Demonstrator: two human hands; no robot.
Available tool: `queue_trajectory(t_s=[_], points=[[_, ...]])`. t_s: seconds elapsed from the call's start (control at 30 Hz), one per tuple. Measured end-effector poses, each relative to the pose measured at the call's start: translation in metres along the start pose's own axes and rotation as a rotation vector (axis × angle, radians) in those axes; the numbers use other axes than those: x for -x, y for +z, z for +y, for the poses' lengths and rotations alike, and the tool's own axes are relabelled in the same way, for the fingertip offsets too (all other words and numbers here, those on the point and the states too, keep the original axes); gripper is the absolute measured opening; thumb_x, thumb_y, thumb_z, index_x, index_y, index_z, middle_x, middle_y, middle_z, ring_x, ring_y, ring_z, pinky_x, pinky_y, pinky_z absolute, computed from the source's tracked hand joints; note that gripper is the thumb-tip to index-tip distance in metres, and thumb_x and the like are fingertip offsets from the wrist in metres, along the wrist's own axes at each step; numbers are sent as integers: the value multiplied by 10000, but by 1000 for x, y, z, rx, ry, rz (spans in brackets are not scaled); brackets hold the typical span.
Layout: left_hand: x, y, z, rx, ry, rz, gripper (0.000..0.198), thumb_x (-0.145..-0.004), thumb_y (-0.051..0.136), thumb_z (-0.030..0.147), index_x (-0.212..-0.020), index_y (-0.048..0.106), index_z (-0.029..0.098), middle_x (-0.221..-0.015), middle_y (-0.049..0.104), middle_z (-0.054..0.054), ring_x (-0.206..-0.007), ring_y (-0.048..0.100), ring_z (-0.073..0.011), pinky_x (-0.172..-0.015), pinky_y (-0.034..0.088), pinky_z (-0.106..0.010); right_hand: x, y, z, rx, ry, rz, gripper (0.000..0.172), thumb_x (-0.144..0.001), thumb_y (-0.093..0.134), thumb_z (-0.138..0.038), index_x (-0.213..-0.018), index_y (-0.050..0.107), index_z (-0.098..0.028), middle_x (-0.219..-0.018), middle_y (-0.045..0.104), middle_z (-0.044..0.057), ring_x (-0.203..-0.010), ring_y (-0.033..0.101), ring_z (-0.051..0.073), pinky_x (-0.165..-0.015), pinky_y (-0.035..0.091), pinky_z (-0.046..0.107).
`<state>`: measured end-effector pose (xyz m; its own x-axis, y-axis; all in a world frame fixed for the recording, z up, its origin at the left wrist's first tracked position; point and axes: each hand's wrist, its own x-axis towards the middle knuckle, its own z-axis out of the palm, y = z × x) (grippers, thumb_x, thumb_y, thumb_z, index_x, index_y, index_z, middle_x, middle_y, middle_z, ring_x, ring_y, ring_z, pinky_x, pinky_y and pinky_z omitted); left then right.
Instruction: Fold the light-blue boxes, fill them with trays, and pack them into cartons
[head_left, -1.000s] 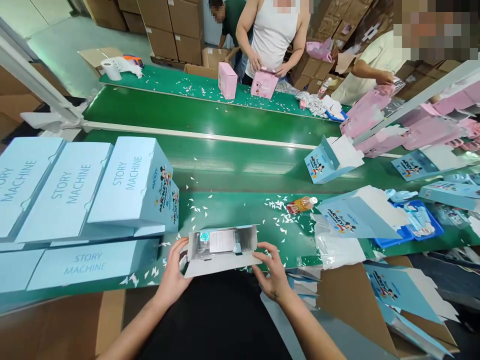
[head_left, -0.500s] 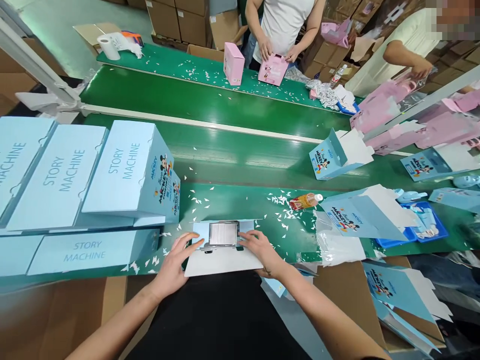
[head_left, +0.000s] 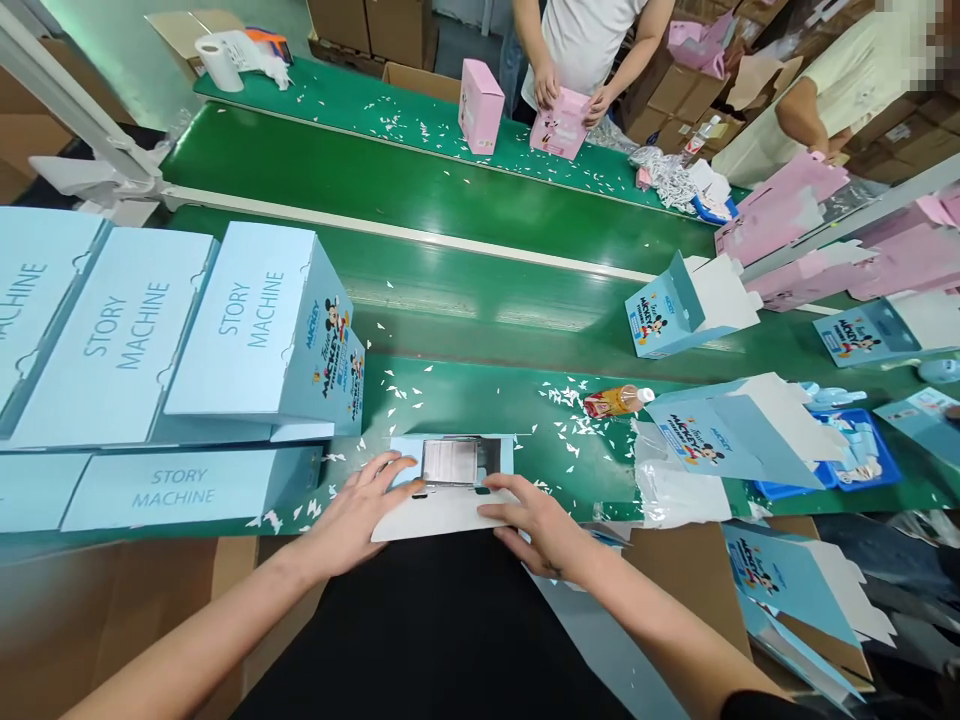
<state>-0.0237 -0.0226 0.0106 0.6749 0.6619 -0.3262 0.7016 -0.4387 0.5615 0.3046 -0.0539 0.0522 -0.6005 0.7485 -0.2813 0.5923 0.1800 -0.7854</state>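
At the near edge of the green counter (head_left: 465, 400), a light-blue box (head_left: 499, 455) lies open right in front of the person, its white flap (head_left: 442, 515) folded toward them. Inside it sits a grey insert (head_left: 450, 462) under clear film. The left hand (head_left: 360, 505) rests released on the flap's left end, palm down, fingers spread, their tips reaching the box's left rim. The right hand (head_left: 536, 520) lies flat too, grasping nothing, its fingers pressing the flap's right end just near of the insert.

Just left of the box stands a stack (head_left: 247, 330) of closed blue boxes marked STORY MACHINE, running off the left edge. White paper scraps (head_left: 562, 405) are strewn over the counter around and beyond the box. To the right, a bottle (head_left: 619, 400) lies on its side, with a crumpled clear bag (head_left: 667, 490) near of it and a blue tray (head_left: 889, 465) further right. Farther off to the right, a half-open blue carton (head_left: 679, 305) stands alone.

On the far side, a person in a white top holds a pink box (head_left: 561, 122) with both hands. A second pink box (head_left: 480, 105) stands upright just left of it.
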Motion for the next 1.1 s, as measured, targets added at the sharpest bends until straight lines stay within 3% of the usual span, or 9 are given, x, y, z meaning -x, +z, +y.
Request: queue_trajectory(t_s=[0.1, 0.23, 0.3, 0.37, 0.53, 0.7, 0.8, 0.93, 1.1], points=[[-8, -15, -12, -102, 78, -69, 818, -690, 556, 25, -1435, 460, 350, -1558, 401, -41, -1444, 327, -309, -1074, 417, -486, -5, 2, -10, -73, 128, 9, 485, -925, 592, -432, -1378, 556, -263, -1334, 600, 108, -1216, 551, 300, -1032, 437, 456], [-37, -30, -11, -150, 217, -59, 664, -801, 439, 7, -1370, 539, 334, -1457, 539, 4, -1288, 537, -191, -1068, 429, -350, -20, 30, -15, 166, 353, 113, 369, -1021, 350, -289, -1233, 639, -203, -1256, 640, 110, -1148, 566, 271, -951, 453, 434], [-56, -24, 1, -197, 277, 8, 612, -858, 416, 43, -1400, 509, 312, -1459, 538, -1, -1279, 541, -178, -1053, 435, -322, -26, 49, -20, 411, 425, 132, 337, -996, 388, -253, -1203, 642, -176, -1274, 619, 129, -1139, 536, 298, -895, 444, 461], [-73, -10, 13, -270, 314, 23, 565, -895, 441, 120, -1443, 462, 256, -1504, 485, -50, -1360, 465, -230, -1052, 431, -381, -29, 66, -27, 589, 483, 151, 309, -980, 415, -247, -1170, 644, -161, -1257, 615, 145, -1108, 520, 311, -855, 429, 477], [-98, 24, 16, -336, 254, -42, 621, -960, 436, 409, -1530, 314, 194, -1615, 261, -105, -1486, 253, -306, -1150, 254, -552, -28, 85, -37, 673, 577, 180, 258, -965, 422, -219, -1004, 666, -146, -1199, 633, 166, -1097, 509, 321, -863, 412, 500], [-108, 28, 10, -326, 204, -90, 678, -909, 494, 430, -1537, 302, 260, -1626, 235, -83, -1469, 281, -332, -1110, 279, -538, -29, 81, -17, 262, 630, 265, 243, -925, 520, -282, -1084, 651, -153, -1280, 603, 157, -1090, 580, 288, -866, 461, 411], [-107, 30, 11, -320, 214, -69, 651, -923, 441, 365, -1545, 280, 262, -1636, 208, -79, -1469, 272, -337, -1092, 281, -528, -36, 73, 0, -246, 734, 287, 218, -907, 544, -358, -970, 647, -176, -1107, 668, 111, -844, 682, 207, -702, 488, 305], [-104, 30, 12, -310, 227, -39, 655, -921, 400, 300, -1555, 242, 247, -1638, 214, -89, -1463, 268, -339, -1085, 265, -523, -44, 67, 12, -780, 827, 431, 287, -817, 628, -397, -1035, 570, -221, -987, 648, 37, -678, 692, 160, -490, 396, 221], [-101, 22, 7, -208, 229, -34, 681, -908, 428, 357, -1551, 243, 228, -1617, 276, -105, -1445, 284, -340, -1087, 279, -506, -35, 83, 17, -817, 785, 581, 365, -778, 656, -378, -1090, 548, -223, -1077, 630, 51, -592, 611, 99, -480, 397, 215]])
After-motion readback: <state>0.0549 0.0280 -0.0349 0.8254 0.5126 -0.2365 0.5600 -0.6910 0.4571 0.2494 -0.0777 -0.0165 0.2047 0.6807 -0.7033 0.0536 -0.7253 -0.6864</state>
